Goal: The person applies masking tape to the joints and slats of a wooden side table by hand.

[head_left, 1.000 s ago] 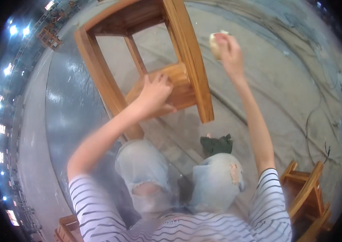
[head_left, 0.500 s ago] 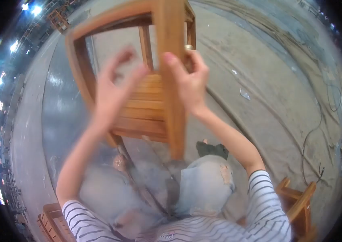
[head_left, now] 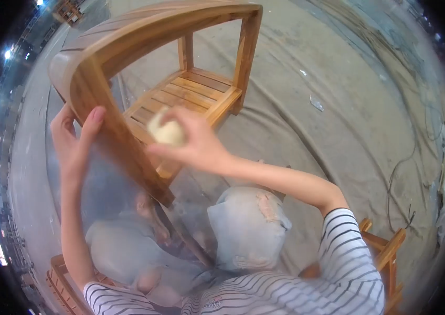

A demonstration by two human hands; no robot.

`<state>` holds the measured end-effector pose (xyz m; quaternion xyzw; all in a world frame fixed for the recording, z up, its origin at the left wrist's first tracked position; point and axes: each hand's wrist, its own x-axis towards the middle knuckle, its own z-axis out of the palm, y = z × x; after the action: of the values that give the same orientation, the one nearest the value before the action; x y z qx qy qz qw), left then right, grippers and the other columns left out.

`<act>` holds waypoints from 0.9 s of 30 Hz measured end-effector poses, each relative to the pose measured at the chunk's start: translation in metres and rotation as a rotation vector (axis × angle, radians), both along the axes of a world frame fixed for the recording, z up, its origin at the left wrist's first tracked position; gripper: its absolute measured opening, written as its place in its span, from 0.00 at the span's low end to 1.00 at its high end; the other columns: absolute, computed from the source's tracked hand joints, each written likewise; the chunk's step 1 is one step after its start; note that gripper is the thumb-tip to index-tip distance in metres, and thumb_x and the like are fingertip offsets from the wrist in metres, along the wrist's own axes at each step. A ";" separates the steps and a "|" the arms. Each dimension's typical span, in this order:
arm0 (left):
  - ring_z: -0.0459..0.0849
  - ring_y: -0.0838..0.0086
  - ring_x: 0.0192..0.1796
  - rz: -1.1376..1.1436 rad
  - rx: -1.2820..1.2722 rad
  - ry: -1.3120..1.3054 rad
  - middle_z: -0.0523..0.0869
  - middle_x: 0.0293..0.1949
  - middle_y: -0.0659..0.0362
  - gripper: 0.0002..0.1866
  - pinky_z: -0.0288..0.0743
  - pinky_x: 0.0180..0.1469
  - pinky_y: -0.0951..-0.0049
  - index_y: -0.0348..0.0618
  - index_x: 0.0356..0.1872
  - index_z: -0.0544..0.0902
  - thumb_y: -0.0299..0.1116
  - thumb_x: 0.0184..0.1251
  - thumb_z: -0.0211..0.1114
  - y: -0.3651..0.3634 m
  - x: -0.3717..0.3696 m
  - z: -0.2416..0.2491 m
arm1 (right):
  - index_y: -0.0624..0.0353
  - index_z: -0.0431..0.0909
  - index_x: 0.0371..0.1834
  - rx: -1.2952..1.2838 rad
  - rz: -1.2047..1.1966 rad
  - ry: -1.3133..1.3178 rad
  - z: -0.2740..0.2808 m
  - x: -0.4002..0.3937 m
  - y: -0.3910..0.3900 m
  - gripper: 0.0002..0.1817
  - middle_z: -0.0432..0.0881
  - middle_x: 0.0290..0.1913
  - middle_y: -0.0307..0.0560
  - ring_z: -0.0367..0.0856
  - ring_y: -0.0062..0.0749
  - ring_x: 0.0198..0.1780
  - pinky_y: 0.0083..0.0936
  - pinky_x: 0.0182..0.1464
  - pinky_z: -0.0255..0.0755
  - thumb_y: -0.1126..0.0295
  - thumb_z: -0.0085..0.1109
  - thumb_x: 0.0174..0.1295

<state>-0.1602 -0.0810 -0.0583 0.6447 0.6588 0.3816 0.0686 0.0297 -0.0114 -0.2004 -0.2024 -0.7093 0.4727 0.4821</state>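
Note:
A small wooden side table [head_left: 120,50], with a slatted top and a slatted lower shelf [head_left: 180,92], stands tilted in front of my knees. My left hand [head_left: 70,144] grips its near leg [head_left: 109,126], thumb on one face and fingers curled behind. In my right hand [head_left: 199,142] is a pale cream, rounded wad [head_left: 170,132], pinched between thumb and fingers. It is blurred by motion. This hand is beside the inner side of the same leg, overlapping the shelf's near end in this view.
Crumpled sheeting [head_left: 306,136] covers the floor around the table. Another piece of wooden furniture [head_left: 388,254] stands by my right elbow, and a slatted wooden piece [head_left: 62,283] is at my lower left. A thin cable [head_left: 390,181] runs along the right.
The table has turned, bringing its shelf and slatted top into fuller view. My left hand has moved left onto the leg. My right hand has shifted left and down, showing the pale wad.

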 end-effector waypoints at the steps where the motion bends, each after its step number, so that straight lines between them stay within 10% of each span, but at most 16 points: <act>1: 0.77 0.80 0.42 -0.004 0.005 -0.017 0.82 0.37 0.63 0.25 0.69 0.48 0.78 0.35 0.47 0.81 0.49 0.64 0.67 -0.007 -0.011 -0.002 | 0.63 0.77 0.44 -0.242 0.081 -0.078 -0.002 0.011 0.003 0.26 0.81 0.41 0.48 0.80 0.32 0.42 0.29 0.44 0.73 0.52 0.71 0.54; 17: 0.74 0.69 0.60 0.259 0.098 -0.590 0.76 0.57 0.55 0.34 0.67 0.63 0.65 0.36 0.64 0.69 0.40 0.60 0.72 -0.186 -0.341 -0.211 | 0.52 0.69 0.59 -0.769 0.085 -0.103 -0.079 0.016 -0.004 0.22 0.80 0.48 0.38 0.77 0.23 0.50 0.21 0.51 0.68 0.76 0.54 0.61; 23: 0.78 0.67 0.55 0.526 -0.238 -0.314 0.79 0.53 0.52 0.32 0.72 0.58 0.66 0.34 0.65 0.69 0.36 0.62 0.68 -0.198 -0.316 -0.198 | 0.53 0.70 0.61 -0.860 0.070 -0.269 -0.086 -0.003 -0.027 0.22 0.81 0.48 0.39 0.77 0.23 0.50 0.22 0.51 0.70 0.74 0.56 0.61; 25: 0.68 0.66 0.66 0.514 0.274 -0.255 0.69 0.67 0.52 0.34 0.58 0.68 0.66 0.37 0.72 0.61 0.43 0.71 0.61 -0.181 -0.217 -0.175 | 0.53 0.70 0.61 -0.870 0.053 -0.322 -0.089 -0.004 -0.035 0.23 0.81 0.49 0.40 0.77 0.23 0.51 0.22 0.51 0.70 0.74 0.57 0.61; 27: 0.73 0.64 0.64 0.668 0.333 -0.441 0.75 0.61 0.48 0.29 0.66 0.67 0.66 0.34 0.67 0.68 0.39 0.70 0.59 -0.206 -0.199 -0.230 | 0.53 0.69 0.62 -0.894 0.031 -0.366 -0.092 -0.005 -0.040 0.25 0.81 0.52 0.42 0.77 0.24 0.52 0.22 0.52 0.70 0.74 0.60 0.60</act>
<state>-0.3596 -0.2866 -0.2888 0.3014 0.7303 0.6126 -0.0244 0.0250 -0.0517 -0.2928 -0.4590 -0.5130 0.6949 0.2081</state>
